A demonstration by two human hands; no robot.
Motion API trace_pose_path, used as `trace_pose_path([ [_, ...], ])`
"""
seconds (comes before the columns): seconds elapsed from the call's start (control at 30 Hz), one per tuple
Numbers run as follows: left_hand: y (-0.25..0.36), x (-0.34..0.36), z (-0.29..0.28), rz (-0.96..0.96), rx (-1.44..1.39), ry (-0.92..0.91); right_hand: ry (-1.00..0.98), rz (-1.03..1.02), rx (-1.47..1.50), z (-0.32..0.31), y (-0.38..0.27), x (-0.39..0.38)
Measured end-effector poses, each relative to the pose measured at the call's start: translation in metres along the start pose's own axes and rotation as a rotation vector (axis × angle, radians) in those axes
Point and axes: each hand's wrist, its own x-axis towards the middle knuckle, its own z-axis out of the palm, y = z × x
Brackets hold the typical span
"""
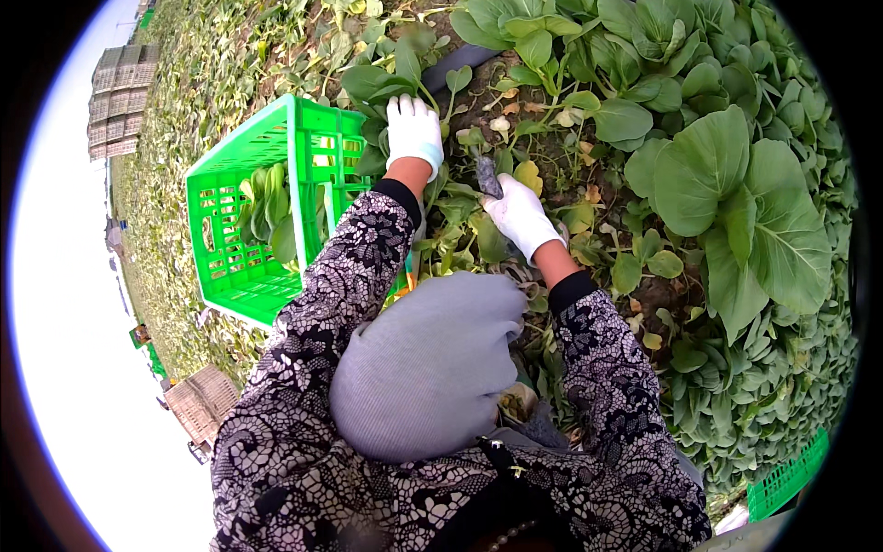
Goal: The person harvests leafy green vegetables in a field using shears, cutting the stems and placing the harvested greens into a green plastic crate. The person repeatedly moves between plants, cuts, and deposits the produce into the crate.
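Note:
My left hand (414,134), in a white glove, is beside the green crate with its fingers bent over a leafy green (379,85). Its broad leaves show beyond my fingertips and beside my palm; where the fingers meet the stems is hidden. To the right, low over the plants, my gloved right hand (521,219) is closed on a short dark-grey tool (487,177), which looks like a dirty blade and points away from me. Several cut greens (269,207) lie inside the green plastic crate (241,293), which is tipped on its side in this view.
Dense rows of leafy plants (727,212) fill the right side. Trampled leaves and bare soil (543,101) lie ahead, with a dark strip (460,66) across them. My grey-covered knee (428,368) is between my arms. Another green crate (787,474) sits at lower right.

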Motion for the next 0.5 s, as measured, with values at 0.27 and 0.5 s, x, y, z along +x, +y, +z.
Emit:
trace_pose_path([
  [0.27,-0.032,-0.013,0.043,0.013,-0.177,0.125,-0.042,-0.041,0.083,0.006,-0.026,0.070],
  [0.5,-0.033,-0.013,0.041,-0.021,-0.198,0.088,-0.126,0.017,-0.094,0.011,-0.025,0.084],
])
